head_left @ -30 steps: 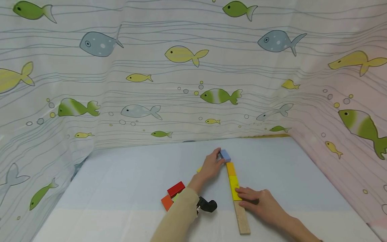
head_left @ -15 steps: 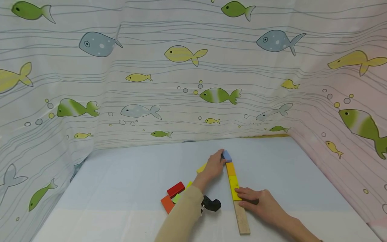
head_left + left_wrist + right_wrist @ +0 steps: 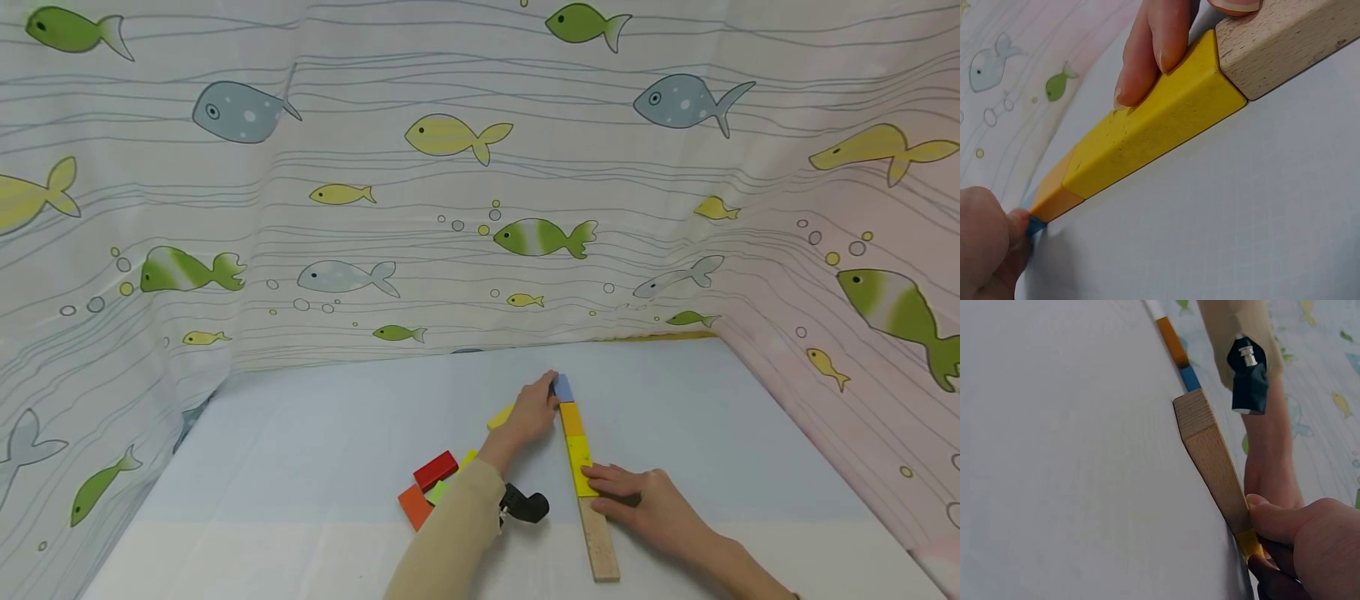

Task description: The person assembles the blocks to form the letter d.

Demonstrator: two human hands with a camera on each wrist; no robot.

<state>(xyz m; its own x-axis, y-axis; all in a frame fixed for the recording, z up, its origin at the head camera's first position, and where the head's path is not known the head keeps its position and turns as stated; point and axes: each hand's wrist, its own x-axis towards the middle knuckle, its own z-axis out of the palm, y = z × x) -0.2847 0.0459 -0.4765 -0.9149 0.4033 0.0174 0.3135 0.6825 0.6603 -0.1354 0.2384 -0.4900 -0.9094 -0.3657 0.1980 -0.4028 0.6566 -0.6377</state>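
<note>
Your left hand's (image 3: 531, 414) fingers pinch the smooth blue block (image 3: 564, 389), far end of a straight row. Next, a flat orange block (image 3: 572, 420). Your right hand's (image 3: 651, 510) fingers lie extended on the scuffed yellow block (image 3: 578, 463), thumb on the grainy wood block (image 3: 597, 546). Beyond, pale counter (image 3: 300, 483).

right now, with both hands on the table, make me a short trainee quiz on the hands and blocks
1. Which colour of block does the left hand hold?
2. True or false: the right hand is touching the red block.
3. Fill in: the long yellow block lies end to end between the bare wooden block and the ___ block.

Key:
1. Blue: it holds the blue block.
2. False.
3. Orange: the orange block.
</note>
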